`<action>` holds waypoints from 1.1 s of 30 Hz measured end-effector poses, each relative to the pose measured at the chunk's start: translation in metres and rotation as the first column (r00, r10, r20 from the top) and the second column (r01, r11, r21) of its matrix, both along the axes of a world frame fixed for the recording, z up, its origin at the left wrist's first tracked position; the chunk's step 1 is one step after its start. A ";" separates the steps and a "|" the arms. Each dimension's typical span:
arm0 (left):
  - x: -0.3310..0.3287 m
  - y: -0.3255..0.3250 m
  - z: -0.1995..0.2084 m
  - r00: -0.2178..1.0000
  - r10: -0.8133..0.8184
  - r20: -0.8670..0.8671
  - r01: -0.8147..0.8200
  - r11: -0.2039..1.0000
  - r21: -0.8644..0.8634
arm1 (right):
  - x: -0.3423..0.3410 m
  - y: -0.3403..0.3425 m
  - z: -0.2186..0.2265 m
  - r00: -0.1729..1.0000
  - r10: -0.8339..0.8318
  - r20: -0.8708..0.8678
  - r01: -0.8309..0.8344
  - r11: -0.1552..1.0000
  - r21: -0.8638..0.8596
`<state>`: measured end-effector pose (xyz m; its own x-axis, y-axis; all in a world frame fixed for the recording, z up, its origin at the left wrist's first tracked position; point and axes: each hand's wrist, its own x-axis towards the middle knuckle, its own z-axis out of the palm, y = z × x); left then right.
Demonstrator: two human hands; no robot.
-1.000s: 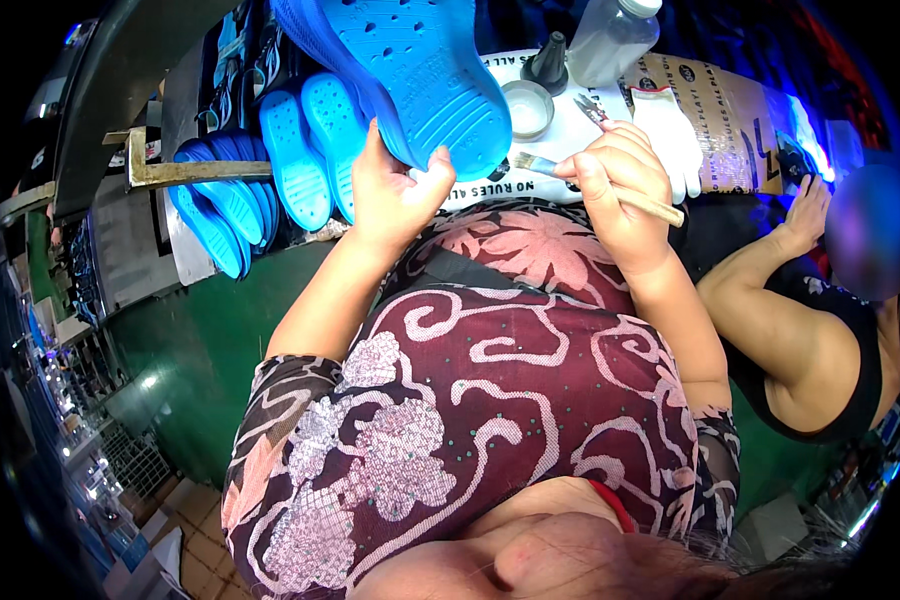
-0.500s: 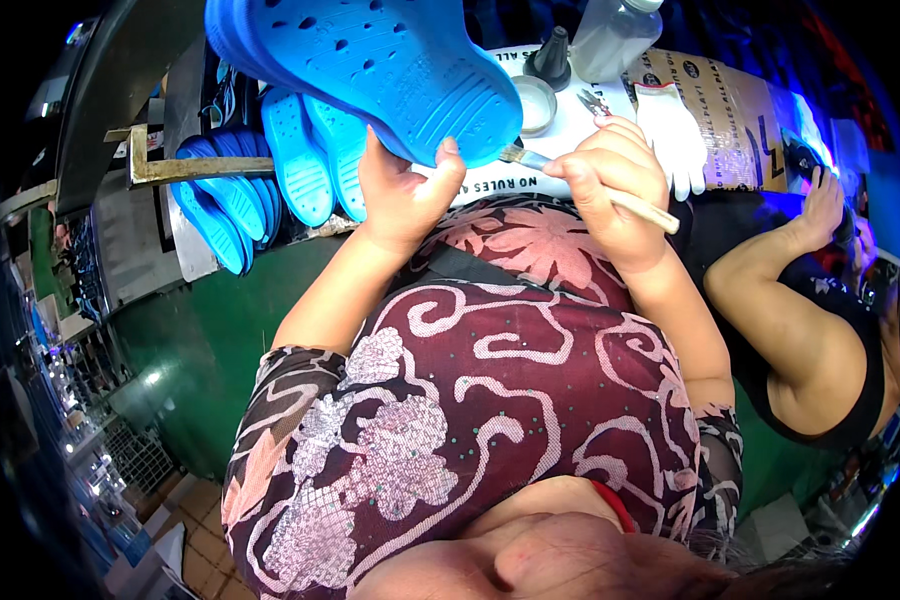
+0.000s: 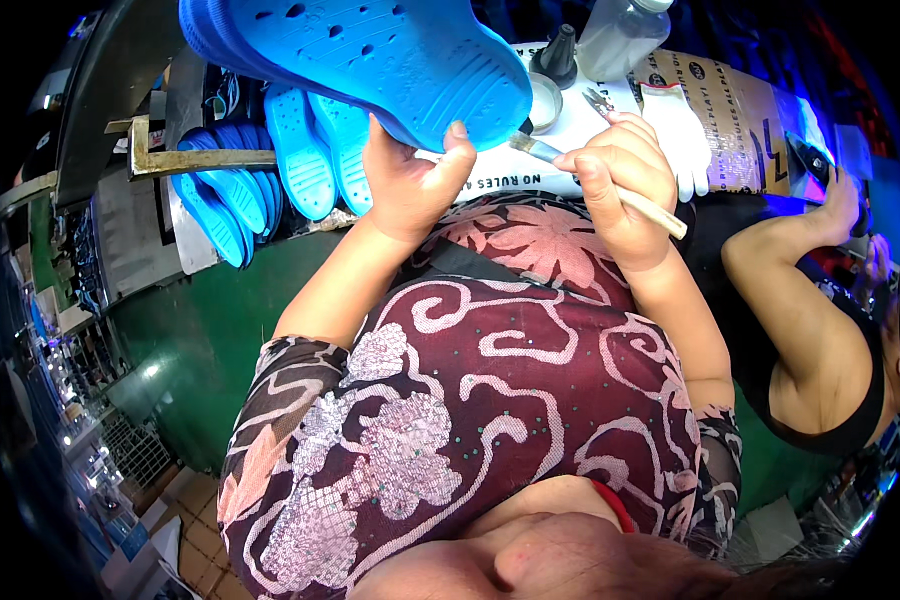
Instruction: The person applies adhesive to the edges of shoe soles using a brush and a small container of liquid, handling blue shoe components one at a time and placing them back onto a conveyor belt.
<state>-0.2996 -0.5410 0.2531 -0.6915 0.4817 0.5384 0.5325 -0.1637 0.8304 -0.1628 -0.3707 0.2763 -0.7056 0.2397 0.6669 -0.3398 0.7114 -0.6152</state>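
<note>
A large blue foam shoe sole [image 3: 410, 70], dotted with holes and ridged at its rounded end, is held up in my left hand [image 3: 415, 180]. My left thumb presses on its near edge and the other fingers are hidden beneath. Layered edges show at its upper left. My right hand [image 3: 625, 185] is closed around a flat brush [image 3: 650, 212] with a pale wooden handle. The bristles lie close to the rounded end of the sole; whether they touch it, I cannot tell.
More blue soles [image 3: 305, 160] lie at the left by a metal bar [image 3: 205, 163]. Beyond my right hand are a round dish [image 3: 545, 108], dark nozzle bottle [image 3: 557, 58], clear bottle [image 3: 625, 38], nippers [image 3: 598, 102], white glove [image 3: 678, 135] and cardboard [image 3: 725, 110]. Another person's arm [image 3: 785, 270] is at right.
The sole has tilted and shifted slightly up in my left hand. The brush has moved a little to the right and down, still in my right hand. The other person's arm shifted slightly right.
</note>
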 end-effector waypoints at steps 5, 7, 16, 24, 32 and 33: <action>-0.002 0.001 -0.001 1.000 0.005 -0.011 -0.005 1.000 -0.004 | 0.011 0.003 -0.001 0.999 -0.044 0.019 0.045 0.994 -0.095; 0.000 0.004 0.004 0.999 -0.005 0.044 0.003 0.999 0.034 | 0.018 0.006 -0.002 0.996 -0.083 0.043 0.089 0.983 -0.158; -0.013 -0.010 0.098 0.833 -0.285 0.474 0.306 0.951 0.035 | 0.047 0.023 -0.024 0.972 -0.235 -0.002 0.218 0.907 -0.360; 0.015 0.140 0.173 0.410 -0.725 0.554 0.909 0.376 -0.181 | 0.068 0.019 -0.034 0.867 -0.495 -0.060 0.466 0.848 -0.253; 0.017 0.398 0.228 0.103 -0.778 0.619 0.416 0.599 0.684 | 0.072 0.012 -0.028 0.881 -0.464 0.090 0.470 0.838 -0.278; 0.019 0.392 0.227 0.125 -0.804 0.581 0.350 0.584 0.733 | 0.070 0.010 -0.032 0.882 -0.462 0.092 0.468 0.836 -0.287</action>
